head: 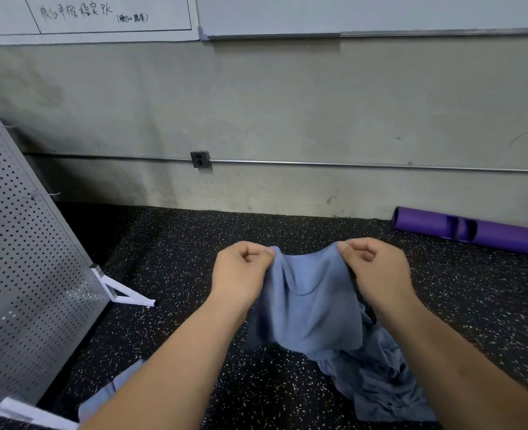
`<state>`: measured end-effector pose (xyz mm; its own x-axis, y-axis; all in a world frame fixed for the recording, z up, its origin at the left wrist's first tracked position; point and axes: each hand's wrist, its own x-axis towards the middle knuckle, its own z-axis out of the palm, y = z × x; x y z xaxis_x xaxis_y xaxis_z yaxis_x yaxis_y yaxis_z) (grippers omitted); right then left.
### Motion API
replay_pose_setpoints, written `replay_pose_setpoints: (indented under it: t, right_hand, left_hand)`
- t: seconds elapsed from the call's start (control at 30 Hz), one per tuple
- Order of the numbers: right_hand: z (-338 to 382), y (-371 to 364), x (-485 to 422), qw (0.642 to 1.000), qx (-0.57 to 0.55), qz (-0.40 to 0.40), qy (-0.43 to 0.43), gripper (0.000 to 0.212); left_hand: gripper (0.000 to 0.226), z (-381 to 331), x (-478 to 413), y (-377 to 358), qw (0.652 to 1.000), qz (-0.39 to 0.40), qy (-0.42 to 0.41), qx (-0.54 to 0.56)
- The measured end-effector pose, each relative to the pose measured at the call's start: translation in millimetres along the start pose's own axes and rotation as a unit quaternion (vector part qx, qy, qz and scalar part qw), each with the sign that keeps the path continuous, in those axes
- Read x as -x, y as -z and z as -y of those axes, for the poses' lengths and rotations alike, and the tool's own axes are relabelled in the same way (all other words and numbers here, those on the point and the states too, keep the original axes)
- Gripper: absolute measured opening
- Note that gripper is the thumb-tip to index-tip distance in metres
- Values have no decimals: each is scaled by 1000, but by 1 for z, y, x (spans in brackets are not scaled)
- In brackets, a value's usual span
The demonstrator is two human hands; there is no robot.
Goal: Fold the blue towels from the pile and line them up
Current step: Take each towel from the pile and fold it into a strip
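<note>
Both forearms reach out from the bottom of the head view. At their ends the left hand [241, 268] and the right hand [371, 265] each have a grip clamped on the top edge of one blue towel [309, 305], with the thumb pressed against curled fingers. Between the two grips the edge sags in a shallow dip, so the cloth is not pulled taut. That edge runs crosswise from one grip to the other, and the rest of the towel hangs down and back toward the person. Below the right grip, the towel's lower part runs into the crumpled pile [380, 383] on the speckled floor [194, 243]. I can't tell where the held towel ends and the pile begins. The pile sits nearer the right grip than the left. Well below the left grip, close by that forearm, a flatter piece of pale blue cloth [113, 395] lies on the floor, half hidden by the arm. I'd guess the coming move is to draw the grips apart to straighten the edge, then lift the towel clear of the pile before laying it down to fold.
</note>
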<state>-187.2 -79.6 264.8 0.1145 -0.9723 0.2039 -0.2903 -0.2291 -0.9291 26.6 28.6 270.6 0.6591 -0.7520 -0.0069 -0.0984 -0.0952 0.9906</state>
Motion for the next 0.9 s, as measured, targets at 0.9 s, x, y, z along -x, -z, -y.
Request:
replay_pose_setpoints:
  t: [0.9]
  right_hand:
    - [15, -33, 42, 995, -11, 91, 40, 11]
  left_hand:
    - [3, -8, 31, -23, 996, 76, 13, -36]
